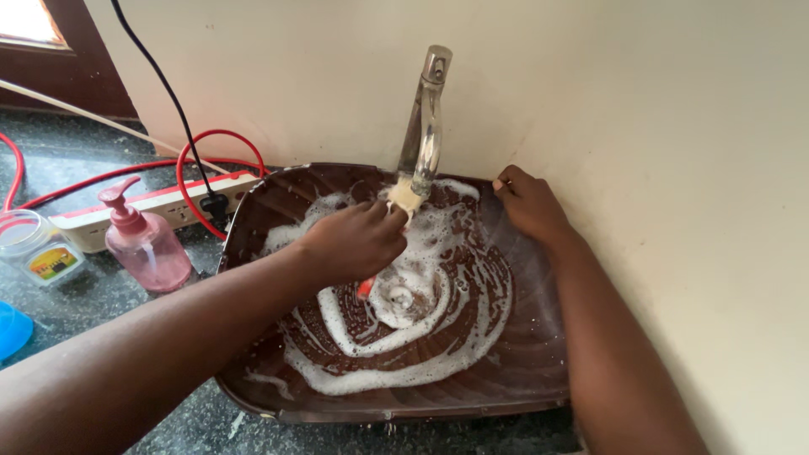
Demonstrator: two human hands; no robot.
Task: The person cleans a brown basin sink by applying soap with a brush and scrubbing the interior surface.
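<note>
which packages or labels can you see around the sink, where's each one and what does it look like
Clear plastic jar: far left on the dark counter, round, with a yellow and red label on its side.
Pink soap pump bottle: left of the brown sink, translucent pink, no label visible.
No signs or screens in view.

Dark speckled stone counter (pixel 93 303) with brown basin (pixel 531 371), pink soap dispenser (pixel 152 248), white power strip (pixel 168 202), clear lidded tub (pixel 34 248).
</note>
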